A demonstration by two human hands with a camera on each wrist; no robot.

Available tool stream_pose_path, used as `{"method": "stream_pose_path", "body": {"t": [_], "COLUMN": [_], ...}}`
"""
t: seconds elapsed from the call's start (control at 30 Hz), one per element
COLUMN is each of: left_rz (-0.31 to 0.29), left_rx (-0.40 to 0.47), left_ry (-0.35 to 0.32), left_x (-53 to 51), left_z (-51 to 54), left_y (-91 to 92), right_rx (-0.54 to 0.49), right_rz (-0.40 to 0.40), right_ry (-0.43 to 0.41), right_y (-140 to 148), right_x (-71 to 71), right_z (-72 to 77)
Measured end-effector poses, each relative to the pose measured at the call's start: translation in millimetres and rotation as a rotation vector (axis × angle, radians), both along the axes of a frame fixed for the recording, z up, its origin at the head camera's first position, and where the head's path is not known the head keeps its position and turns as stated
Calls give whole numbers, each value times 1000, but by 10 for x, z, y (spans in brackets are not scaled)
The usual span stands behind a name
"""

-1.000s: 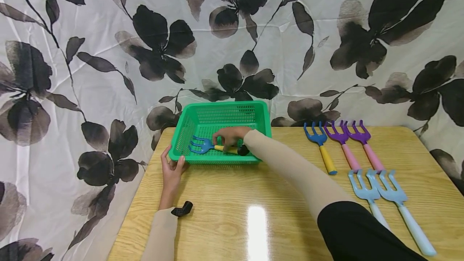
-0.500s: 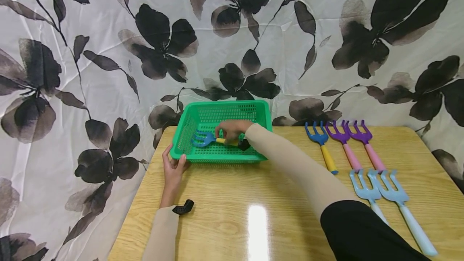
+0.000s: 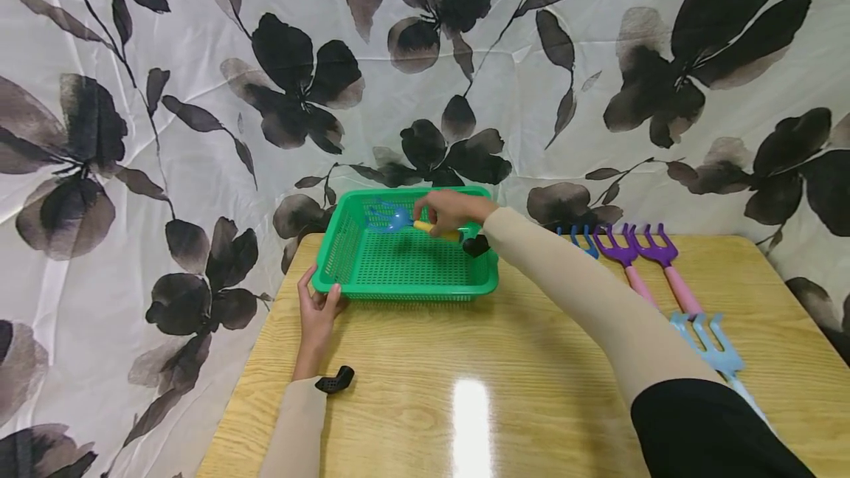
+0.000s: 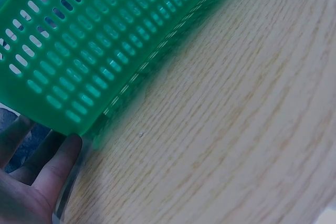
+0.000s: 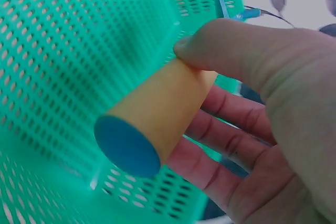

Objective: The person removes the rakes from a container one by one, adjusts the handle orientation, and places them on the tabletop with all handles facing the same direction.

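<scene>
My right hand (image 3: 448, 211) grips the yellow handle of a small blue garden hand fork (image 3: 397, 220), which is lifted over the back part of a green plastic basket (image 3: 412, 290). The right wrist view shows the blue butt end of the yellow handle (image 5: 157, 111) with the thumb on top and fingers beneath. The fork's tines look blurred in the head view. My left hand (image 3: 317, 323) holds the basket's front left corner, thumb at the front and fingers along the left side. The left wrist view shows the thumb touching the basket's corner (image 4: 63, 98).
Right of the basket lie two purple forks (image 3: 617, 248) with pink handles, a blue fork (image 3: 583, 240) partly behind the sleeve, and a light blue fork (image 3: 717, 349). My right arm covers part of that group. A floral cloth (image 3: 199, 57) hangs behind the wooden table (image 3: 398, 382).
The fork was low in the basket; my right hand has raised it and moved it back and slightly right. My left hand has stayed on the corner.
</scene>
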State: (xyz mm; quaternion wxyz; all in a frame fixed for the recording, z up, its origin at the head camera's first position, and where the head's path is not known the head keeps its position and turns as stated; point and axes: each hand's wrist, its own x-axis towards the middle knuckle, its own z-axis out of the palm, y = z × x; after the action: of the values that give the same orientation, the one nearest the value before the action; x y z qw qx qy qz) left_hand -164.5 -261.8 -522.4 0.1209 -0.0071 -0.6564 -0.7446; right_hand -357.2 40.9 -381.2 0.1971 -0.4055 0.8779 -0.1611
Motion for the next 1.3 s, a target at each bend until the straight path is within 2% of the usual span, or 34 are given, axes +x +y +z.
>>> {"method": "stream_pose_path", "body": {"t": [0.23,0.47,0.63,0.8,1.03,1.17,1.3], "left_rz": [-7,2,-12,-17,-15,0,-8], "left_rx": [-5,-3,5,11,14,12,10], "left_ry": [-5,-5,8,3,-10,-24,-25], "left_x": [2,-18,-31,-23,-20,-20,-27], "left_z": [-6,-20,-36,-57,-67,-69,-53], "left_y": [-15,-9,-16,-26,-31,-39,-34], "right_rx": [-57,-120,-156,-201,-238,-236,-251], "right_rz": [-39,-117,-193,-241,-338,-412,-458], "right_ry": [90,113,86,124,127,126,163], "right_y": [319,775,1180,1580,2044,2259,2466], "right_x": [130,311,453,630,956,1158,1355], "right_z": [300,419,407,360,294,207,109]}}
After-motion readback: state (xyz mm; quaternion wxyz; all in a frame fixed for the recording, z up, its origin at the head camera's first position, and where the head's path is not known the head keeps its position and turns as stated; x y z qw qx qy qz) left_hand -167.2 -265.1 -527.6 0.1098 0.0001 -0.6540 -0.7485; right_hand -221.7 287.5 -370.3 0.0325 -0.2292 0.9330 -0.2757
